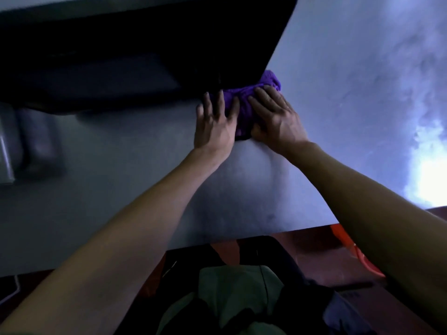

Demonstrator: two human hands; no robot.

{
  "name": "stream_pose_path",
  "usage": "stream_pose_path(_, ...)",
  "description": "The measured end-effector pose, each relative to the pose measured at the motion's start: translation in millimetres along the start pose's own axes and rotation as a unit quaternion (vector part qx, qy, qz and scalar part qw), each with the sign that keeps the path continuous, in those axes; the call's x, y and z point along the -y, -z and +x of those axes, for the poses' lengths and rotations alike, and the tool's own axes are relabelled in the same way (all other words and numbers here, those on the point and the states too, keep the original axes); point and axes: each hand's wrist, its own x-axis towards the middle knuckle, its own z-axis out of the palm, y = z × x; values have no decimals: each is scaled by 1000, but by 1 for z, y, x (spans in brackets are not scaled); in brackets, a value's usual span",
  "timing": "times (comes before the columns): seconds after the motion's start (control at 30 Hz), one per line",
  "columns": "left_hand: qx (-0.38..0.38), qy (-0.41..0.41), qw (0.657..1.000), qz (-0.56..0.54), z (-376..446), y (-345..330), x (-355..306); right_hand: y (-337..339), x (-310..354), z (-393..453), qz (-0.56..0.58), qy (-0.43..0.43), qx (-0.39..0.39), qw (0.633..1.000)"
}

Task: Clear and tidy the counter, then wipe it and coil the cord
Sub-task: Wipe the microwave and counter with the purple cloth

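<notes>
Fingers first: the right hand (273,117) has its fingers (260,93) spread over the top of a purple cloth (244,105), with the thumb tucked in at the near edge, so it looks like it's gripping the cloth loosely while pressing it down. The left hand (214,122) lies flat just beside it, fingers straight and released, the fingertips at the cloth's left edge and up against the shadowy underside of a big dark thing (145,56) that fills the upper left of the frame. Can't tell what that is, too dark.

The cloth sits bunched on the grey counter (121,189), a bit above the middle of the frame, right at the corner of the dark thing.

So I'd say this is the wiping step, working along the edge of that dark thing. Next move probably calls for keeping the cloth pressed flat and sweeping it across the open stretch of counter toward the near edge. No cord anywhere in view, so the coiling looks like it's not done yet.
</notes>
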Motion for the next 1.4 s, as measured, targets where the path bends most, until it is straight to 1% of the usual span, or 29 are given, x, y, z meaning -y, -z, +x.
stream_pose_path(0.2, 15, 8, 1000, 26, 11, 5, -33, 10, -26, -9, 13, -16, 7, 1000)
stream_pose_path(0.37, 20, 0, 999, 26, 3, 4, -39, 11, -29, -22, 2, -5, 16, 1000)
stream_pose_path(0.5, 26, -19, 999, 18, -16, -1, -40, 9, -21, -46, 0, -16, 9, 1000)
stream_pose_path(0.73, 30, -64, 998, -3, -77, -16, -29, -6, 32, -106, 8, -77, 23, 997)
stream_pose_path(1.0, 38, -120, 992, -20, -173, -36, 0, -28, 122, -182, 17, -140, 29, 990)
stream_pose_path(1.2, 43, -141, 989, -18, -236, -53, 29, -51, 184, -225, -8, -150, 28, 988)
stream_pose_path(1.3, 41, -140, 989, -20, -260, -58, 47, -60, 210, -232, -12, -154, 33, 987)
stream_pose_path(1.4, 43, -141, 989, -21, -266, -59, 58, -61, 224, -229, -18, -163, 44, 986)
